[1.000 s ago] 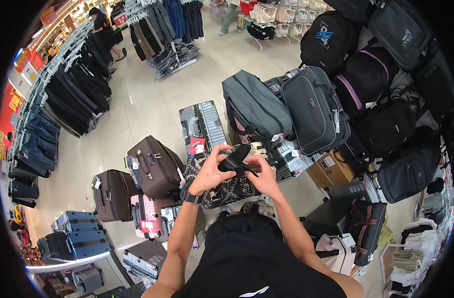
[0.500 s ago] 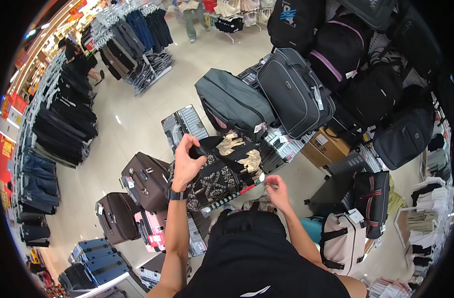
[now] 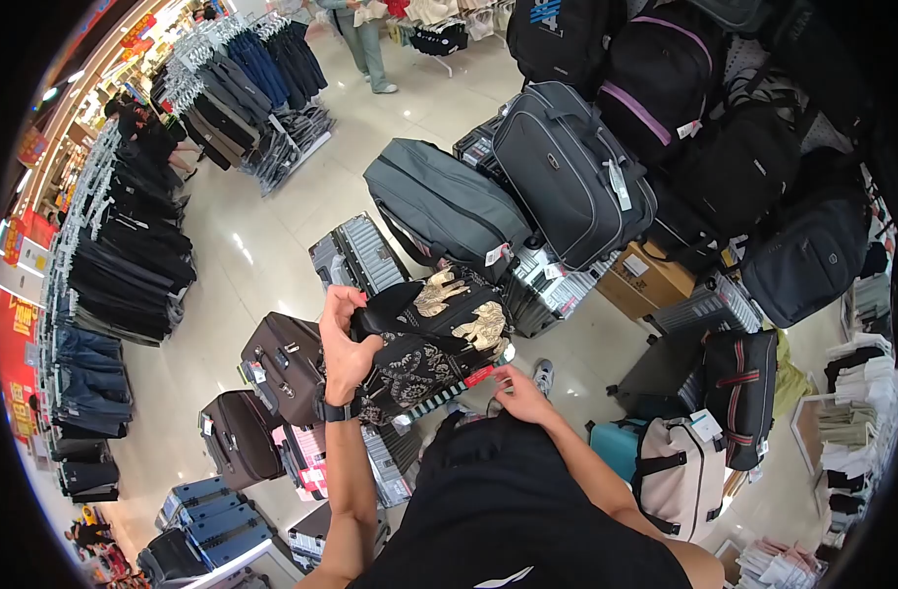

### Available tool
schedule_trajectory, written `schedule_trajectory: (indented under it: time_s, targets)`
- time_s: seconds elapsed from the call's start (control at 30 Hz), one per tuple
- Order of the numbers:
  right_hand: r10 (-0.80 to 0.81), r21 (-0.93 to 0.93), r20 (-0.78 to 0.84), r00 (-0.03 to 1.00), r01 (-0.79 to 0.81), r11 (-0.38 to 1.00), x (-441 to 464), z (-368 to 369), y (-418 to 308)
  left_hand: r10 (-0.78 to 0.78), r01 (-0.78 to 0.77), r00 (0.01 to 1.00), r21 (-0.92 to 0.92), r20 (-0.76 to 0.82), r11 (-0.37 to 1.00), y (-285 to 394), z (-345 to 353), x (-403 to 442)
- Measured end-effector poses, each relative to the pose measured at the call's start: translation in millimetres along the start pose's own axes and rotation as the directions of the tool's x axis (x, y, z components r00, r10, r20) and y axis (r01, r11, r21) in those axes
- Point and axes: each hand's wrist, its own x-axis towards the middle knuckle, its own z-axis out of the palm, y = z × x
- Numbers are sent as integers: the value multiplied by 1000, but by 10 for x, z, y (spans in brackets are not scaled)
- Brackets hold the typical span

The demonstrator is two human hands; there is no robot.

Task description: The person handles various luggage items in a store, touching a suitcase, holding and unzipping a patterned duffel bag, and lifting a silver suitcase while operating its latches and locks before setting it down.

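A black travel bag with cream elephants and a paisley-like print stands in front of me on striped luggage. My left hand is at its left end, fingers and thumb curled round a black part at the top, which looks like a handle. At the bag's lower right edge sits a red tag. My right hand is close beside that tag, its fingers bent and drawn together; what they hold, if anything, does not show.
A grey duffel and a dark grey suitcase stand beyond the bag. Brown suitcases are on the left. A beige bag and a cardboard box lie right. Clothes racks line the left; a person stands far ahead.
My right hand has moved left and down, closer to the red tag. My left hand keeps its curled grip. The view has shifted slightly, and a shoe now shows below the bag.
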Motion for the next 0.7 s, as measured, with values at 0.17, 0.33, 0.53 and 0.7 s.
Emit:
schedule_trajectory:
  time_s: [0.17, 0.33, 0.53, 0.7]
  targets:
    - [48, -3, 29, 998, -48, 999, 199, -266, 66, -56, 56, 998, 48, 9, 997, -99, 97, -31]
    - [120, -105, -14, 993, -121, 987, 490, -544, 30, -95, 98, 994, 51, -61, 994, -230, 137, -252]
    - [80, 138, -14, 997, -77, 987, 1016, -607, 260, -137, 150, 979, 80, -152, 985, -136, 283, -463]
    - [134, 304, -235, 963, -58, 951, 1392, -600, 166, -212, 227, 955, 50, -205, 973, -98, 388, -690]
